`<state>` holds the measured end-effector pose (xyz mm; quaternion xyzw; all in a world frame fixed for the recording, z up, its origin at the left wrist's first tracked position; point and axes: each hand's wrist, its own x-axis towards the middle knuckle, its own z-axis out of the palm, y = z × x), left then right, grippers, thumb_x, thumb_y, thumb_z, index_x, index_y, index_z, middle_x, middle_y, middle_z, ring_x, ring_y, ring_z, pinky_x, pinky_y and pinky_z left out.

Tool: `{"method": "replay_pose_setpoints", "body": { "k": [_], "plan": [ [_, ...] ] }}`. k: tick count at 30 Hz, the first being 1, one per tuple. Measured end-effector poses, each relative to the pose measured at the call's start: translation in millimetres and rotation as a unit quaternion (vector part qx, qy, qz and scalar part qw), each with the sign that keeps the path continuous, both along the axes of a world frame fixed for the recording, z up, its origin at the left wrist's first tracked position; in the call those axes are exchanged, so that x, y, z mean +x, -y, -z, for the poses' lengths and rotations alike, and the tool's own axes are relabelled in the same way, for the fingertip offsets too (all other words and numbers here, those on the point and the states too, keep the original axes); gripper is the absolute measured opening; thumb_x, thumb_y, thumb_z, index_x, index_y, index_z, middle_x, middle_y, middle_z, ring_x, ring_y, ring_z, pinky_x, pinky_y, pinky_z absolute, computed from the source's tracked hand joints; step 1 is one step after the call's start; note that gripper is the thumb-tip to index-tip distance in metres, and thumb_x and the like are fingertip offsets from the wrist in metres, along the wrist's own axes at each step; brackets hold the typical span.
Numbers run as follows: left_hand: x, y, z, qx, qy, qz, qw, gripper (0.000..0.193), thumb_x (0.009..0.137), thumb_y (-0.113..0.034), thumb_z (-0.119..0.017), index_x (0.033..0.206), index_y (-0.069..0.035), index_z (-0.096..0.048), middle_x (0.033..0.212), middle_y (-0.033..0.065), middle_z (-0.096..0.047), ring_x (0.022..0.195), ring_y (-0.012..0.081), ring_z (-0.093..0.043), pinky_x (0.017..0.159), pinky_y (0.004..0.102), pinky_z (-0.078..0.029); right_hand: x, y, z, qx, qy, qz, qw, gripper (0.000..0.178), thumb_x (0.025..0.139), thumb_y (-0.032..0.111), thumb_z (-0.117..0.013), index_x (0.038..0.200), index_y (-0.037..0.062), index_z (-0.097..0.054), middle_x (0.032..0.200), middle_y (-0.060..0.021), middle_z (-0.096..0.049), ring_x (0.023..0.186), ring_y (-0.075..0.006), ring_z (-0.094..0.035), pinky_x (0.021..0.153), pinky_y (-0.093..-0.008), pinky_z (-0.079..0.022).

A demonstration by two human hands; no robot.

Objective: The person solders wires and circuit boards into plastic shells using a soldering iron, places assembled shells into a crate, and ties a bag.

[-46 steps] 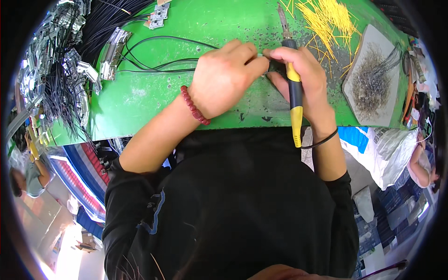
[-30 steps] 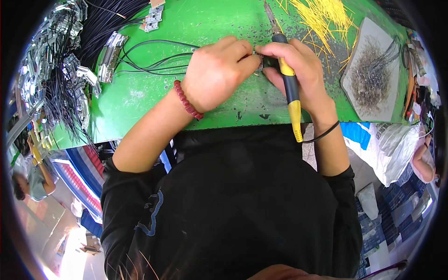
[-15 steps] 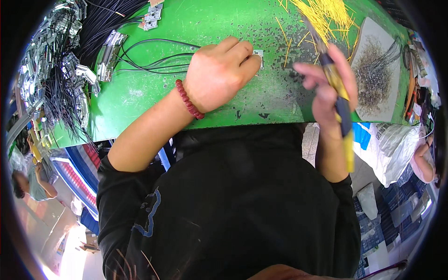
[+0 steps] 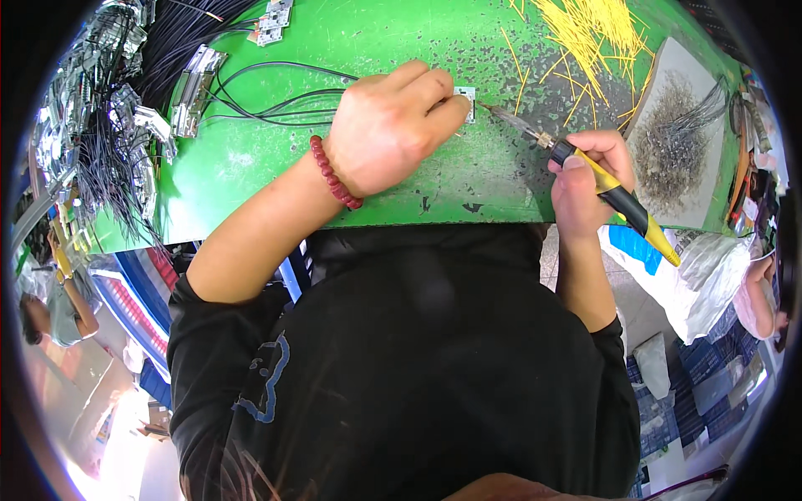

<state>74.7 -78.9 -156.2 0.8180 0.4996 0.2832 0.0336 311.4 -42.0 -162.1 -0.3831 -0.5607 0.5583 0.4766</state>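
Over the green table, my left hand (image 4: 401,117) is curled closed, knuckles up. Black cables (image 4: 292,113) run in under it from the left, and its fingers are closed on them, though the grip itself is hidden. A small white circuit board (image 4: 469,105) shows just past its fingertips. My right hand (image 4: 591,179) grips a yellow and black soldering iron (image 4: 614,196) between thumb and fingers. The iron's thin tip points left and ends close to the board's right edge; whether they touch I cannot tell.
Yellow wires (image 4: 593,42) lie loose at the far right. Beside them, a pale board (image 4: 681,159) carries dark residue and fine wires. Metal-cased parts with black leads (image 4: 109,108) pile up at left, near more circuit boards (image 4: 271,23). Other people (image 4: 63,309) are at both sides.
The soldering iron has swung from upright over the table's right side to a slant, its tip now beside the circuit board. My left hand has hardly moved.
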Motion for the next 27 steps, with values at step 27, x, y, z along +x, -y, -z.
{"method": "replay_pose_setpoints", "body": {
  "k": [27],
  "plan": [
    [1.1,-0.6,2.9,-0.015,0.033,-0.008,0.999,0.024,0.064,-0.002,-0.065,0.086,-0.009,-0.07,0.077,0.0019,-0.057,0.069,0.0173,-0.06,0.055,0.0282,-0.05,0.3,-2.4,8.7,0.029,-0.05,0.037,0.998,0.026,0.08,0.018,-0.064,0.092,-0.0023,-0.053,0.075,-0.0085,-0.057,0.057,-0.0101,-0.052,0.054,-0.0214,-0.043]
  ]
}}
